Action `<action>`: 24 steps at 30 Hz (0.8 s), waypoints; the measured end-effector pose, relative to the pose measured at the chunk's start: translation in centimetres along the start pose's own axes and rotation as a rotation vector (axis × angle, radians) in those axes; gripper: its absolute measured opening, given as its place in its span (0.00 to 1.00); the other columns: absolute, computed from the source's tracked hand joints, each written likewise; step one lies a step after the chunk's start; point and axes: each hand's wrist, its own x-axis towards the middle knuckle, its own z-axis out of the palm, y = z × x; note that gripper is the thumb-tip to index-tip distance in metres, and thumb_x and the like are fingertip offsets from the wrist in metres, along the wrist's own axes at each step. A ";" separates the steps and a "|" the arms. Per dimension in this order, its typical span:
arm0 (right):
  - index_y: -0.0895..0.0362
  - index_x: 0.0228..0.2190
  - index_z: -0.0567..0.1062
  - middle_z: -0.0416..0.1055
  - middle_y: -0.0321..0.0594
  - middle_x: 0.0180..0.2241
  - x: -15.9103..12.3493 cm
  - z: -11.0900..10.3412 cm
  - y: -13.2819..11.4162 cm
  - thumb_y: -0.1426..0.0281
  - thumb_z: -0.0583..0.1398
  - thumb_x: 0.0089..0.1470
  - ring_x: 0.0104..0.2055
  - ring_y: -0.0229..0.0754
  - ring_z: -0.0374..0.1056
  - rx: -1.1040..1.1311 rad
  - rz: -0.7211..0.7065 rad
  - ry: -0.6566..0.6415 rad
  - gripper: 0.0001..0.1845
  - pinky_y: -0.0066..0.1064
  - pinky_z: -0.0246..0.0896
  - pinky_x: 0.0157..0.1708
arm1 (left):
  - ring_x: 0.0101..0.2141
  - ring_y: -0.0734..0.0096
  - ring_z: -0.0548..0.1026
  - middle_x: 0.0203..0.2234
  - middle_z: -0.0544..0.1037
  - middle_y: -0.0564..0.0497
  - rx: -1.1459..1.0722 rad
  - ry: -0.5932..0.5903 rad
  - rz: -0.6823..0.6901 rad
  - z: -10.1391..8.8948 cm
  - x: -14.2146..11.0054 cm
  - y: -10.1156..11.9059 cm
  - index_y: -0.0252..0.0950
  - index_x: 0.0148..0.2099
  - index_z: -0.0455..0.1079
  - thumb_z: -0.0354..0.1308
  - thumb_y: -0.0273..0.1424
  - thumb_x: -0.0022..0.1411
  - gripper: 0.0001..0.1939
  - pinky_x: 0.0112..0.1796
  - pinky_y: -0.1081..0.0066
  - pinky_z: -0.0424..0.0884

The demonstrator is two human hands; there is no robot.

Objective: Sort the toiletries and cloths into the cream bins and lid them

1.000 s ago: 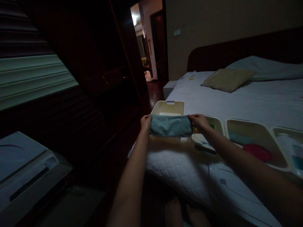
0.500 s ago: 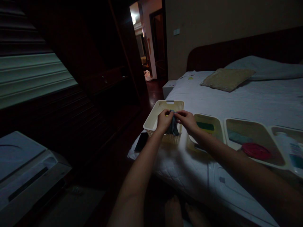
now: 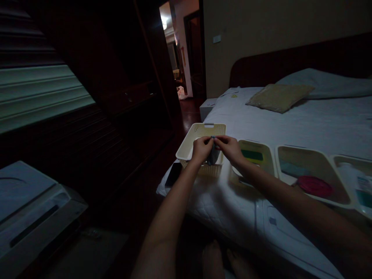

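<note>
A small dark grey-blue cloth [image 3: 213, 155] hangs between my hands, its top edge pinched in the fingers of both. My left hand [image 3: 202, 148] is closed on the upper left of it, and my right hand [image 3: 229, 146] is closed on the upper right, with the fingertips almost meeting. Both hands are over the near right part of a cream perforated basket [image 3: 188, 141] at the bed's corner. The exact kind of cloth cannot be made out in the dim light.
Right of the basket stand cream bins: one with a green and yellow sponge-like item [image 3: 251, 155], another with a pink round item [image 3: 315, 186], a third with a white bottle [image 3: 362, 186]. A dark flat object [image 3: 173, 175] lies by the basket; a yellowish pillow [image 3: 279, 97] rests farther back.
My fingertips have drawn closer together at the cloth's top edge. The cloth now hangs narrower and more gathered below them. The basket and bins have stayed in place.
</note>
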 end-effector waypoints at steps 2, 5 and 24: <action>0.59 0.33 0.77 0.75 0.46 0.36 0.1 0.0 0.3 0.64 0.60 0.44 0.39 0.45 0.71 -0.028 -0.018 -0.016 0.15 0.38 0.67 0.39 | 0.31 0.65 0.74 0.28 0.79 0.46 0.017 -0.012 0.012 -0.1 -0.1 0.1 0.33 0.32 0.77 0.58 0.30 0.53 0.08 0.36 0.69 0.66; 0.57 0.34 0.77 0.75 0.43 0.37 0.4 0.0 0.6 0.66 0.57 0.47 0.42 0.45 0.70 -0.063 -0.041 -0.030 0.14 0.39 0.67 0.41 | 0.32 0.64 0.74 0.30 0.79 0.46 0.026 -0.019 0.013 -0.2 -0.1 0.1 0.34 0.33 0.77 0.58 0.30 0.52 0.08 0.37 0.69 0.66; 0.58 0.42 0.72 0.70 0.47 0.43 0.7 -1.4 0.7 0.72 0.58 0.42 0.44 0.45 0.67 -0.173 -0.082 0.044 0.21 0.41 0.61 0.47 | 0.30 0.71 0.70 0.22 0.73 0.53 -0.176 0.198 -0.152 -1.6 0.7 0.3 0.34 0.25 0.71 0.54 0.23 0.48 0.06 0.37 0.73 0.64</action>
